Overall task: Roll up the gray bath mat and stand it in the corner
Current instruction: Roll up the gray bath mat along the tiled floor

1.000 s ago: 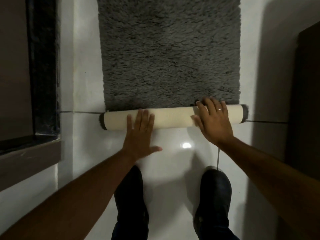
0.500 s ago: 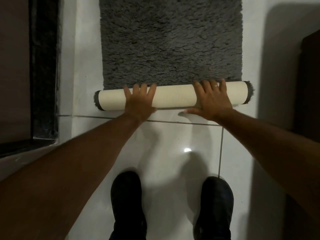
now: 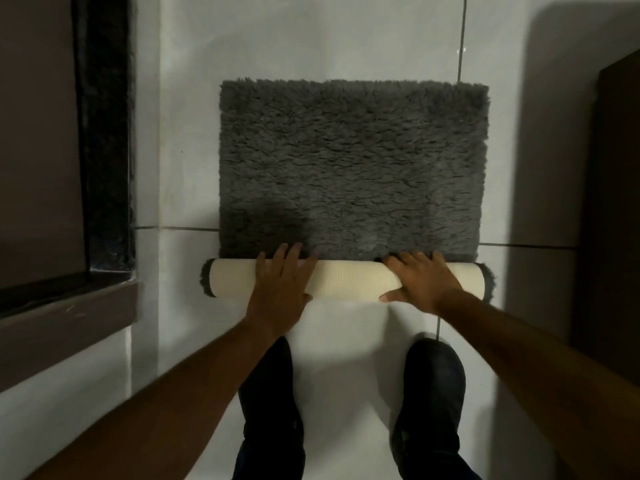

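Observation:
The gray bath mat (image 3: pixel 353 168) lies shaggy side up on the white tiled floor, its near end wound into a cream-backed roll (image 3: pixel 346 278) that runs left to right. My left hand (image 3: pixel 282 285) presses flat on the roll's left half, fingers spread and reaching over onto the pile. My right hand (image 3: pixel 422 278) curls over the roll's right half, thumb on the near side, a ring on one finger. Gray fringe shows at both ends of the roll.
A dark door frame (image 3: pixel 104 133) and brown sill (image 3: pixel 69 327) stand at the left. Dark furniture (image 3: pixel 613 202) fills the right edge. My two black shoes (image 3: pixel 433 393) stand on the tiles (image 3: pixel 346 341) just behind the roll. White floor extends beyond the mat's far edge.
The roll has grown thicker and moved forward along the mat. Both hands stayed on it, pushing away from me. My feet have stepped closer, and the mat's far edge has come into view.

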`<state>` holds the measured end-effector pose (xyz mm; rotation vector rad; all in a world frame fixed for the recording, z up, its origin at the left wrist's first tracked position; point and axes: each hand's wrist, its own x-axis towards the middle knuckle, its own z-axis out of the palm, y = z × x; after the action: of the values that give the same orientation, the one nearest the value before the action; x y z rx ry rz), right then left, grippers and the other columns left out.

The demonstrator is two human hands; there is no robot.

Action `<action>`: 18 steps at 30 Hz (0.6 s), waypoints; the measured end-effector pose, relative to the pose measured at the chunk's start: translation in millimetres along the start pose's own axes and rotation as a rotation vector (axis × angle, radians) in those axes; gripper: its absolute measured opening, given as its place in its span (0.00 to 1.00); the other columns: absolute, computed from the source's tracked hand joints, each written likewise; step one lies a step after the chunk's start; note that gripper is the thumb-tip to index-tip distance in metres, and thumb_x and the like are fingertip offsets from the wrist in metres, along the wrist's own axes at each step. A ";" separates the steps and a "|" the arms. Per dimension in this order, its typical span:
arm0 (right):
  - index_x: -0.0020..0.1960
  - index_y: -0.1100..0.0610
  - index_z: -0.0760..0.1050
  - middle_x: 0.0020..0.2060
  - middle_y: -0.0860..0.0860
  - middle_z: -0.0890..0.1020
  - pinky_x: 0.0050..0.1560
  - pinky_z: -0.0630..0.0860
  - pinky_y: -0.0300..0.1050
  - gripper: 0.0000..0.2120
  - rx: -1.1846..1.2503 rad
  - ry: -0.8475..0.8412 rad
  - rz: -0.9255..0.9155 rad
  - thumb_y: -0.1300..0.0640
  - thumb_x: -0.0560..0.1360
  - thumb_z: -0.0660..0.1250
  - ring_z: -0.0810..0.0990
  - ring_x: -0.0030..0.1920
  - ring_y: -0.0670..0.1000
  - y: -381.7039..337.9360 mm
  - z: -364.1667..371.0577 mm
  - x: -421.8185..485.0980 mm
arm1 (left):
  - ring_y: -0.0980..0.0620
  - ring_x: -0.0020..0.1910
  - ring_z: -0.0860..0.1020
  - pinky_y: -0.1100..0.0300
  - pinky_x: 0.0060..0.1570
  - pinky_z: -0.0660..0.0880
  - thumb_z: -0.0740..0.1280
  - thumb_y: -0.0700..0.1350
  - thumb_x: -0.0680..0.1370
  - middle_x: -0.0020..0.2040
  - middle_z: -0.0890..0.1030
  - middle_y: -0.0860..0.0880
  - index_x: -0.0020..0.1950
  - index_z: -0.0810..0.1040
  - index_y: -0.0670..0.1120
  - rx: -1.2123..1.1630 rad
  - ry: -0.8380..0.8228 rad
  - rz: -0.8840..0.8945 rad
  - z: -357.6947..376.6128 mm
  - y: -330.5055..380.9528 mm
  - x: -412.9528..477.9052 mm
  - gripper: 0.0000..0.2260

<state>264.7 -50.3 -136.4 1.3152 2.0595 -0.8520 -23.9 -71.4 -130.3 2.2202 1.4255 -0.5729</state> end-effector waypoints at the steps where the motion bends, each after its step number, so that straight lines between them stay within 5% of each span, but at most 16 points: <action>1: 0.74 0.50 0.62 0.71 0.55 0.70 0.68 0.64 0.62 0.37 0.033 -0.011 0.005 0.30 0.72 0.62 0.69 0.70 0.59 5.0 -5.7 5.5 | 0.36 0.74 0.63 0.31 0.69 0.59 0.71 0.53 0.73 0.75 0.66 0.38 0.78 0.61 0.47 -0.003 0.092 0.035 4.2 4.3 -8.3 0.36; 3: 0.75 0.49 0.63 0.73 0.55 0.68 0.69 0.62 0.65 0.37 0.103 0.038 0.019 0.31 0.72 0.63 0.66 0.71 0.60 13.2 -13.2 10.0 | 0.35 0.76 0.58 0.28 0.69 0.57 0.73 0.57 0.71 0.77 0.61 0.37 0.79 0.57 0.45 0.028 0.129 0.108 10.1 10.4 -17.4 0.43; 6: 0.75 0.52 0.63 0.74 0.58 0.67 0.70 0.60 0.68 0.31 0.218 0.381 0.116 0.35 0.78 0.56 0.66 0.71 0.63 8.3 -7.4 -3.7 | 0.36 0.78 0.40 0.27 0.71 0.44 0.69 0.70 0.66 0.80 0.44 0.38 0.79 0.39 0.45 0.054 -0.054 0.061 -2.7 4.2 11.8 0.57; 8: 0.77 0.56 0.60 0.76 0.60 0.64 0.73 0.53 0.70 0.35 0.177 0.509 0.128 0.34 0.78 0.53 0.60 0.76 0.63 0.0 -3.4 -10.1 | 0.37 0.77 0.38 0.27 0.70 0.41 0.68 0.74 0.64 0.80 0.41 0.40 0.79 0.37 0.46 0.068 -0.091 0.031 -22.2 -7.3 53.3 0.60; 11: 0.79 0.59 0.51 0.79 0.61 0.55 0.73 0.46 0.75 0.52 0.023 0.418 0.097 0.23 0.70 0.52 0.50 0.79 0.63 -1.3 -13.8 4.9 | 0.38 0.78 0.39 0.28 0.69 0.40 0.68 0.76 0.60 0.81 0.42 0.42 0.79 0.37 0.48 0.099 -0.082 0.024 -57.7 -24.2 101.4 0.62; 14: 0.79 0.58 0.49 0.80 0.61 0.53 0.72 0.43 0.77 0.58 -0.004 0.389 0.211 0.19 0.64 0.54 0.47 0.79 0.64 11.0 -43.5 37.0 | 0.38 0.78 0.48 0.29 0.70 0.47 0.69 0.75 0.62 0.80 0.51 0.40 0.79 0.46 0.48 0.104 0.149 -0.006 -71.1 -33.2 103.3 0.58; 16: 0.78 0.58 0.52 0.79 0.61 0.56 0.71 0.43 0.77 0.58 0.021 0.362 0.237 0.18 0.63 0.55 0.49 0.79 0.64 22.4 -63.2 52.2 | 0.37 0.77 0.54 0.29 0.70 0.51 0.69 0.72 0.65 0.78 0.59 0.40 0.79 0.52 0.48 0.060 0.241 0.007 -67.2 -40.6 90.7 0.52; 18: 0.77 0.58 0.56 0.76 0.62 0.62 0.71 0.49 0.77 0.56 0.007 0.339 0.212 0.19 0.64 0.56 0.58 0.76 0.65 27.8 -71.7 55.7 | 0.35 0.74 0.58 0.28 0.70 0.54 0.71 0.71 0.65 0.76 0.62 0.39 0.79 0.52 0.48 0.118 0.158 0.004 -62.8 -48.0 82.7 0.52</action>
<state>261.7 44.6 -136.4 1.7433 2.1127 -0.5734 -29.5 42.9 -131.7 2.4072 1.4985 -0.5016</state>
